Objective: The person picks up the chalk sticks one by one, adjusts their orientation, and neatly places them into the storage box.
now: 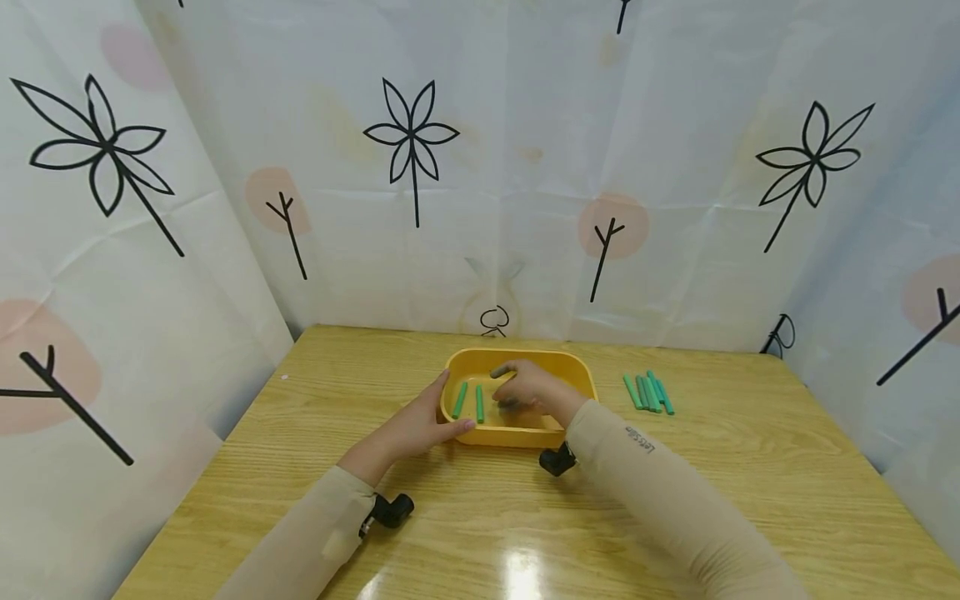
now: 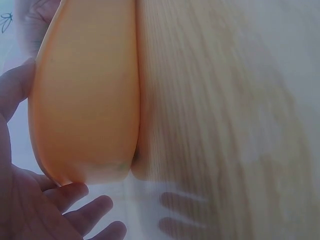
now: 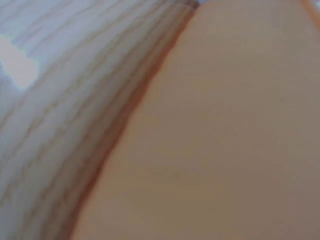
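Note:
A yellow plastic tray [image 1: 525,437] with rounded corners stands on the table. My left hand [image 1: 417,425] holds its left end, thumb at the front rim and fingers along the left side; the left wrist view shows the thumb and index finger against the wall. Two slim green sticks [image 1: 479,403], like chalks or pastels, lie apart inside the tray's left part. My right hand [image 1: 531,390] reaches down inside the tray, right of these sticks. A dark blurred patch shows beneath its fingers; I cannot tell whether they pinch something. In the right wrist view the tray's outer wall [image 3: 210,140] hides that hand.
Several green and teal sticks [image 1: 649,393] lie side by side on the wooden table [image 1: 750,467], right of the tray. A patterned white cloth [image 1: 495,167] hangs behind the table and at both sides. Black wrist cameras [image 1: 393,510] sit under the sleeves.

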Motion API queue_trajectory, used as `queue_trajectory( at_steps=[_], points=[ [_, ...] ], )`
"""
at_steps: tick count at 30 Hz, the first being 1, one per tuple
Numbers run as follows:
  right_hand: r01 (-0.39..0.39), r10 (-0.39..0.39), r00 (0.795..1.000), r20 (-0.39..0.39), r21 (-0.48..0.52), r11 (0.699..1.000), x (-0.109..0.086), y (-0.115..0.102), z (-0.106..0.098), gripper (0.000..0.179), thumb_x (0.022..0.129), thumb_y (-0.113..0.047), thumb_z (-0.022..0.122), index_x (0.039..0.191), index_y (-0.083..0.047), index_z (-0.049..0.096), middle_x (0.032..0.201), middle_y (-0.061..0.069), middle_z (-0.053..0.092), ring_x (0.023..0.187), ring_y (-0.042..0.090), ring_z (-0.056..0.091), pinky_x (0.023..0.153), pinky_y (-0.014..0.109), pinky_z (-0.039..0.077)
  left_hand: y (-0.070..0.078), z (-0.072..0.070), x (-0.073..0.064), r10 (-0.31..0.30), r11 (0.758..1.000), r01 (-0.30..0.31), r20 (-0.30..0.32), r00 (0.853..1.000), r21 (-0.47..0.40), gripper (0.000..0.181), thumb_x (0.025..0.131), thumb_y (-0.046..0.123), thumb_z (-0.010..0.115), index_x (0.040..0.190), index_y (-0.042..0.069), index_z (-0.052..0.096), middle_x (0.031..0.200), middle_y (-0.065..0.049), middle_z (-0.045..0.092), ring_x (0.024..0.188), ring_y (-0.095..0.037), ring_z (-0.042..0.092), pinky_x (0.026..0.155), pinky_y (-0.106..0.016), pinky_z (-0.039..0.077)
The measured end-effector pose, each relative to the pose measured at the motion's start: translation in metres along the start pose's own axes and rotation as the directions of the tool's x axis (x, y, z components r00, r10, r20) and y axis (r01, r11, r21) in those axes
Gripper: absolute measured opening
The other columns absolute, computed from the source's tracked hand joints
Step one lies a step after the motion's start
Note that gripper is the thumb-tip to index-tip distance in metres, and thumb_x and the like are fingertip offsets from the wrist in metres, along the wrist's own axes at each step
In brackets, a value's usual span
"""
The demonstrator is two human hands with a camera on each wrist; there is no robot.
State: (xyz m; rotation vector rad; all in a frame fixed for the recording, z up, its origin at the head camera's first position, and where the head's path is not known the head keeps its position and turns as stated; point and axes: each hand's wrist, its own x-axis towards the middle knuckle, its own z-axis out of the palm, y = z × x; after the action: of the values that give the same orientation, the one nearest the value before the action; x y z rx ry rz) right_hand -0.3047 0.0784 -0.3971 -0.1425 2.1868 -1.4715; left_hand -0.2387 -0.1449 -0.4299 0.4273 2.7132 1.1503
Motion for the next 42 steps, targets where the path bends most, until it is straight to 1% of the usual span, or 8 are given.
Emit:
queue_trajectory(
  at_steps=[5,10,14,20,28,33,38,42],
  points=[
    [0.008,-0.009,1.0,0.024,0.019,1.0,-0.01,-0.007,-0.01,0.047,0.094,0.004,0.063,0.139,0.004,0.052,0.106,0.018,0.062,0.081,0.023,0.062,0.087,0.046,0.057,0.001,0.0,0.0,-0.008,1.0,0.008,-0.002,1.0,0.0,0.107,0.091,0.053,0.069,0.162,0.01,0.001,0.165,-0.017,0.013,0.148,-0.037,0.024,0.117,-0.055,0.026],
    [0.03,-0.029,0.999,0.045,-0.019,0.999,-0.02,-0.015,-0.02,0.047,0.096,0.001,0.063,0.141,0.006,0.05,0.109,0.019,0.06,0.085,0.025,0.063,0.091,0.049,0.055,0.001,0.0,0.0,-0.005,1.0,0.005,-0.001,1.0,-0.01,0.108,0.091,0.054,0.069,0.162,0.01,0.001,0.165,-0.017,0.012,0.148,-0.038,0.024,0.116,-0.056,0.026],
    [0.04,-0.039,0.998,0.047,-0.039,0.998,-0.028,-0.019,-0.027,0.047,0.096,0.0,0.063,0.141,0.006,0.049,0.112,0.019,0.059,0.085,0.024,0.062,0.092,0.049,0.054,-0.001,0.001,0.0,-0.007,1.0,0.007,0.006,1.0,-0.012,0.109,0.09,0.056,0.068,0.162,0.011,0.0,0.166,-0.016,0.012,0.147,-0.038,0.026,0.115,-0.056,0.028],
    [0.053,-0.052,0.998,0.036,-0.012,0.999,-0.041,-0.027,-0.039,0.041,0.096,0.0,0.062,0.136,0.004,0.051,0.108,0.017,0.056,0.081,0.023,0.059,0.093,0.051,0.054,-0.002,0.002,0.001,0.004,1.0,-0.004,0.001,1.0,-0.022,0.108,0.091,0.054,0.069,0.162,0.01,0.002,0.165,-0.017,0.013,0.147,-0.037,0.027,0.116,-0.056,0.027],
    [0.082,-0.082,0.996,0.022,-0.026,0.996,-0.057,-0.039,-0.061,0.041,0.097,0.0,0.061,0.136,0.005,0.05,0.107,0.016,0.056,0.083,0.023,0.06,0.085,0.043,0.057,0.0,0.001,0.001,0.001,1.0,-0.001,-0.008,1.0,-0.002,0.108,0.091,0.054,0.07,0.162,0.011,0.002,0.166,-0.015,0.013,0.148,-0.036,0.025,0.117,-0.054,0.026],
    [0.091,-0.09,0.996,0.012,-0.074,0.993,-0.064,-0.044,-0.076,0.042,0.097,-0.003,0.063,0.137,0.004,0.051,0.113,0.018,0.057,0.09,0.027,0.062,0.09,0.045,0.055,0.0,0.0,0.0,-0.012,1.0,0.012,-0.006,1.0,0.003,0.109,0.09,0.056,0.07,0.162,0.013,0.002,0.166,-0.014,0.013,0.148,-0.035,0.025,0.117,-0.053,0.025],
    [0.111,-0.113,0.994,-0.004,-0.113,0.987,-0.071,-0.045,-0.095,0.043,0.098,-0.005,0.062,0.138,0.005,0.05,0.114,0.019,0.057,0.092,0.029,0.062,0.093,0.048,0.054,-0.001,0.001,0.001,0.007,1.0,-0.007,-0.008,1.0,0.008,0.109,0.089,0.056,0.07,0.162,0.01,0.004,0.166,-0.015,0.014,0.149,-0.035,0.024,0.117,-0.054,0.025],
    [0.118,-0.123,0.992,-0.03,-0.128,0.985,-0.08,-0.044,-0.108,0.041,0.099,-0.005,0.061,0.137,0.006,0.049,0.118,0.02,0.056,0.093,0.029,0.06,0.092,0.045,0.054,-0.001,0.001,0.001,0.018,1.0,-0.018,-0.014,1.0,0.017,0.109,0.089,0.056,0.07,0.162,0.009,0.005,0.166,-0.014,0.015,0.149,-0.034,0.024,0.118,-0.053,0.025]
  ],
)
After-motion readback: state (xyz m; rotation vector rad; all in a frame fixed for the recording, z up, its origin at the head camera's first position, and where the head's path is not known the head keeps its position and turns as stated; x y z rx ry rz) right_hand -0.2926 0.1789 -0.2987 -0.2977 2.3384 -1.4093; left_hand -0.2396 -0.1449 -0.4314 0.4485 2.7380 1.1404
